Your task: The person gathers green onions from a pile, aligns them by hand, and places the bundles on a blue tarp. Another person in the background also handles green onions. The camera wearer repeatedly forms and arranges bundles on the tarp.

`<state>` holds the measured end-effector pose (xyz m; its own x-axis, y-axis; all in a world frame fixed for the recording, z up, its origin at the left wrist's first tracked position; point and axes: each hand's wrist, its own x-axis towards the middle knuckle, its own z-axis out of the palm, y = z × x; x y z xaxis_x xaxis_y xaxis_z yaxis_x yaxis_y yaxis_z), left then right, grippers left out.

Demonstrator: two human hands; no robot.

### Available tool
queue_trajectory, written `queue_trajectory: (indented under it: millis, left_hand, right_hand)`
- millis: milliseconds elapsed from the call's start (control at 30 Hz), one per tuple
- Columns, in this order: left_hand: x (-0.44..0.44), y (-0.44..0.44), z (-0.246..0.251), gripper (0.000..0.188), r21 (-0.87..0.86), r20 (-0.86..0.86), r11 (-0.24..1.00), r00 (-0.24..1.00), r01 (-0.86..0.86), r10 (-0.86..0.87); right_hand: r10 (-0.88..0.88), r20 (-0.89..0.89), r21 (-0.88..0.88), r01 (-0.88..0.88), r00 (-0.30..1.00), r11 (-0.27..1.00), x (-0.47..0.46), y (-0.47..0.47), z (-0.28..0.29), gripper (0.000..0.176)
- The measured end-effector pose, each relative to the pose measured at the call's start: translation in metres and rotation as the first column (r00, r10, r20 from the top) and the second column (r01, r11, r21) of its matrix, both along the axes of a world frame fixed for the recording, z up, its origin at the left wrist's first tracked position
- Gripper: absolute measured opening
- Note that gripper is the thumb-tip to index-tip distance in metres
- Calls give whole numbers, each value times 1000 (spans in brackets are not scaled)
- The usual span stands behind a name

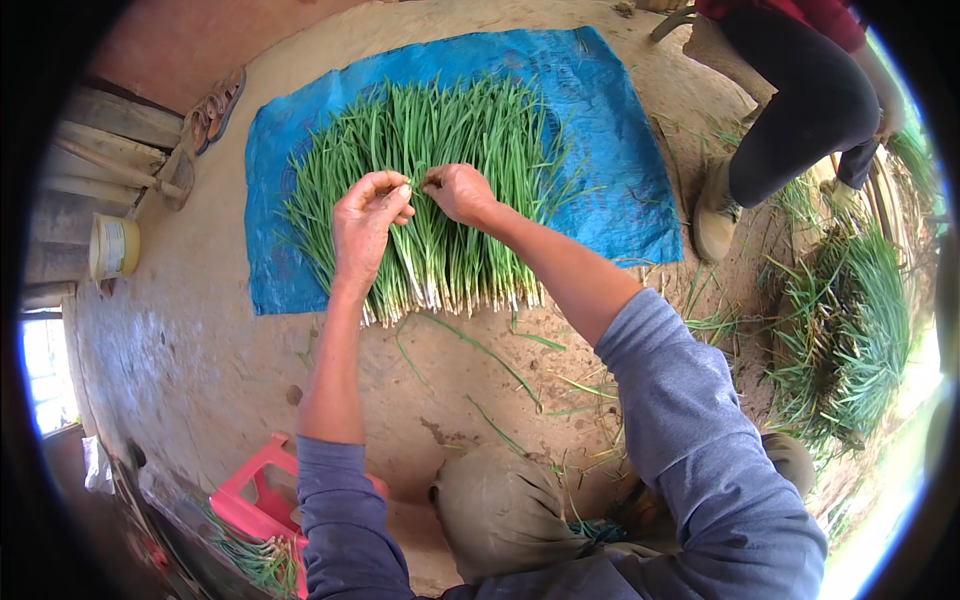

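A broad row of green-leaved garlic chives (442, 142) lies in front of me, leaves pointing away and pale stem ends towards me. My left hand (367, 214) is raised over the left middle of the row, with a bit of green leaf pinched between thumb and forefinger. Just to its right, my right hand (460, 196) hovers at the same leaves with its fingers bent together. Its fingertips are partly hidden, so whether they grip a leaf is unclear. Beneath the hands, a few stems with whiter ends (420, 277) stand out from the row.
A blue woven plastic sheet (622, 180) lies under the row. Loose leaves (487, 352) litter the earthen floor. At right are a heap of greens (847, 337) and a seated person's boot (716, 214). A pink plastic stool (262, 495), a yellowish bucket (116, 246) and sandals (216, 112) are at left.
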<state>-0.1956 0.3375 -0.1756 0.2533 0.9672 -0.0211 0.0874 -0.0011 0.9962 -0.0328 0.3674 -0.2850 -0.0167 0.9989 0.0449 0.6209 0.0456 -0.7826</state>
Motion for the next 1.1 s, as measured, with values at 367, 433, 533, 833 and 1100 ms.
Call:
queue_trajectory:
  millis: [367,433,533,833,1100]
  left_hand:
    - [10,-72,-81,47,479,-658,878,658,-11,367]
    - [17,-86,-98,45,524,-686,852,597,9,416]
    - [19,-88,-118,45,392,-636,911,677,-131,371]
    - [-5,-83,-144,32,-20,-169,921,910,-388,380]
    - [-4,-75,-137,45,82,-466,926,807,-369,362]
  right_hand:
    - [-179,-508,-130,130,843,983,8,3,-3,21]
    - [-188,-559,-165,114,808,980,8,3,4,21]
    - [-210,-536,-237,93,818,967,10,2,16,21]
    - [-278,-603,-236,166,748,958,27,-11,37,20]
    - [-237,-531,-260,110,813,959,25,-82,20,17]
